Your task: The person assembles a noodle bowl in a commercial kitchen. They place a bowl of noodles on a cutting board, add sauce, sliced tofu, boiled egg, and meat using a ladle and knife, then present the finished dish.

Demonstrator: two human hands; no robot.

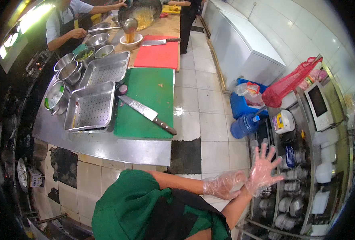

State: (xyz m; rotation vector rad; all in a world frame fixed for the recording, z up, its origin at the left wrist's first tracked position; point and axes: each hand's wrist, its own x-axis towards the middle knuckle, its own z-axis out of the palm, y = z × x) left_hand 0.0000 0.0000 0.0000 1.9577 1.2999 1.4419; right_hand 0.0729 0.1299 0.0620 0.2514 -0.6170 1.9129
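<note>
My right hand (264, 168) is raised at the right with its fingers spread wide, inside a clear plastic glove. Across its wrist lies my left hand (225, 185), gloved too, its fingers closed at the cuff of the plastic glove. Away from both hands, a knife (145, 110) with a wooden handle rests on a green cutting board (145, 88) on the metal table. Beside the board are a piece of purple onion (123, 89) and two perforated steel pans (91, 106).
Steel bowls (69, 72) line the table's left side. Beyond, a co-worker pours from a ladle (130, 25) into a white bowl (131, 39), near a red board (157, 56). Right: a white chest freezer (245, 44), blue crate (236, 102), water jug (244, 125), red mesh bag (283, 90) and crowded shelves.
</note>
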